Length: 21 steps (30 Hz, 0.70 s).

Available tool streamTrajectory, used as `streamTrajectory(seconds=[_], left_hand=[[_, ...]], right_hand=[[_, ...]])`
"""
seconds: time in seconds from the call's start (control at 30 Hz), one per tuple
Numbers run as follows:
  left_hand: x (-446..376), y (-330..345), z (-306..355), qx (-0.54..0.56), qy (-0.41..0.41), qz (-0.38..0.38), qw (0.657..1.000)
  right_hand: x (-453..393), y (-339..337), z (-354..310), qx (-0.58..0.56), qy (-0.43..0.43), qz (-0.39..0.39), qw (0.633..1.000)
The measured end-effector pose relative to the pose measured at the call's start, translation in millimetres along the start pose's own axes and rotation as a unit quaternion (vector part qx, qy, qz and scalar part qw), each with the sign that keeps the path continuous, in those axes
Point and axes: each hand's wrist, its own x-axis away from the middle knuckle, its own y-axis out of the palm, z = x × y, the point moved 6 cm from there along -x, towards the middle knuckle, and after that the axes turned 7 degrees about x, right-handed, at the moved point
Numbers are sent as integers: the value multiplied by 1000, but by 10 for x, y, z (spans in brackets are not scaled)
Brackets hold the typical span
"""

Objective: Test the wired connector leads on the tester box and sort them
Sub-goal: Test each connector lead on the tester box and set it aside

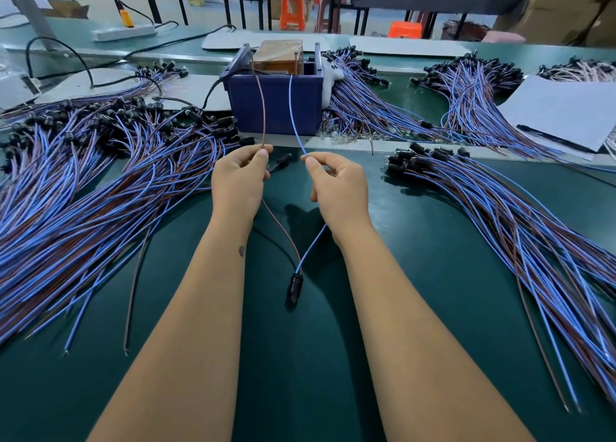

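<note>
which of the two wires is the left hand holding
The brown wire, pinched by the left hand; the right hand pinches the blue wire.

Open green surface (416,258) between and near side of both forearms; free lane straight fwd to blue tester box (276,108). L side blocked by big lead pile (100,191), R side by second lead pile (516,225). Stray connector (295,286) lies mid-lane. Paper sheet (566,114) far R.

Both forearms are bare, no sleeves showing; the left forearm (200,291) bears a small dark mark (241,251) near the wrist.
</note>
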Motion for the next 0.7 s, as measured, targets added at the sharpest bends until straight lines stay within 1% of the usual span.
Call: streamTrajectory(seconds=[0.33,0.7], left_hand=[[-5,-4,0,-23,2,7,1000],[-11,8,28,-15,3,7,1000]], right_hand=[[-25,-26,16,-16,5,8,1000],[-41,-7,37,-12,5,7,1000]])
